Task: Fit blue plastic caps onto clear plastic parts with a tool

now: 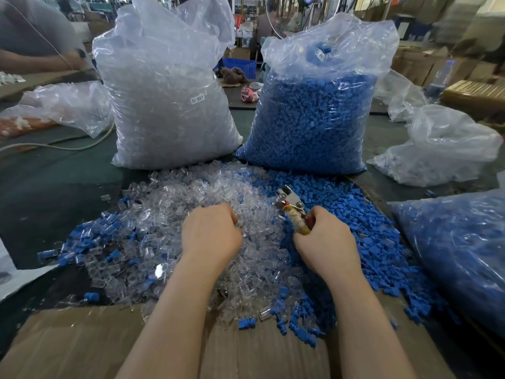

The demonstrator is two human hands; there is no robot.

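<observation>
Your left hand is digging knuckles-up into the clear plastic parts, fingers curled under; whether they are holding one, cannot tell. Your right hand is gripping the tool, its metal head pointing to 11 o'clock. Blue plastic caps are lying at 3 o'clock. Two full bags are standing at 12 o'clock on the table.

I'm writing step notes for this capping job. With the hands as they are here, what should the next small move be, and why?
Probably lift one clear part out with the left hand and bring it to the tool. That hand is curled into the clear pile, while the right hand already grips the tool above the blue caps, its metal head showing no part.
</observation>
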